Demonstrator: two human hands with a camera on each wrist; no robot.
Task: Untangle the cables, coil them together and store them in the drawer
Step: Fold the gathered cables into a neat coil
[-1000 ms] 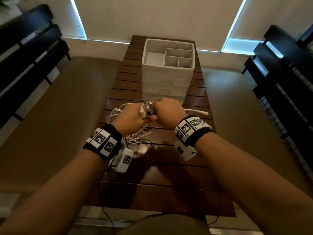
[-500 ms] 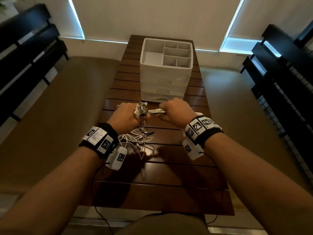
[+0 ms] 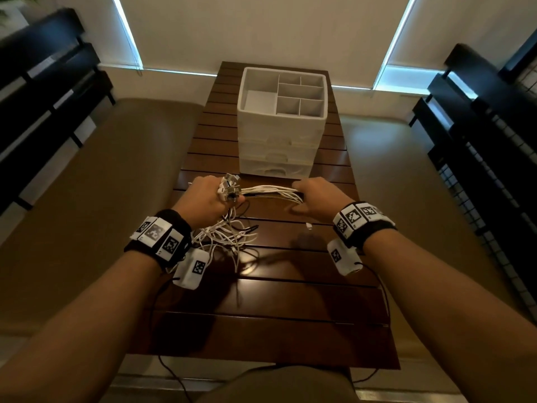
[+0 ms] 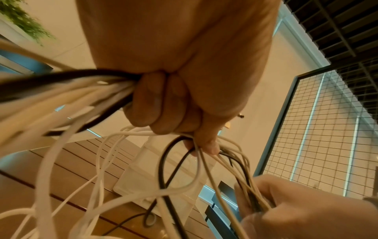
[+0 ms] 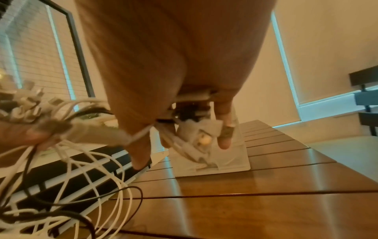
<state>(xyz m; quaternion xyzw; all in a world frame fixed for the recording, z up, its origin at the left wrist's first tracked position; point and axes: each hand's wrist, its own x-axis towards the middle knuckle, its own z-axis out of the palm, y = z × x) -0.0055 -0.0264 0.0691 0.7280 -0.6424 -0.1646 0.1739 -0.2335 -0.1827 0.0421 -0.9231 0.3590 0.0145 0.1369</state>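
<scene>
A bundle of cables (image 3: 270, 191), mostly white with a few black strands, stretches level between the two hands above the near half of the slatted wooden table (image 3: 290, 315). At its left end a cluster of plug ends (image 3: 229, 187) sticks up out of the left hand (image 3: 203, 202), whose fingers (image 4: 155, 105) are curled tight into a fist around the gathered strands. In the left wrist view white and black cables (image 4: 61, 100) enter the fist from one side and leave below the little finger. The right hand (image 3: 312, 199) holds the other end of the taut stretch; in the right wrist view its thumb (image 5: 141, 145) and fingers (image 5: 224, 129) are loosely bent around the strands that pass through the palm, the fingertips a little apart from one another. The rest of the cables hangs from the left hand and lies in a loose tangle (image 3: 229, 239) on the table below and between the wrists, with one small white connector (image 3: 308, 226) lying apart on the slats nearer the right wrist.

Beyond the hands, further along the table, stands a white drawer unit (image 3: 279, 152) with its drawers pushed in and an open divided tray (image 3: 283, 93) on top. Both wrists wear black bands (image 3: 363, 221) with printed square markers. Dark slatted benches (image 3: 43, 91) flank the table on either side.
</scene>
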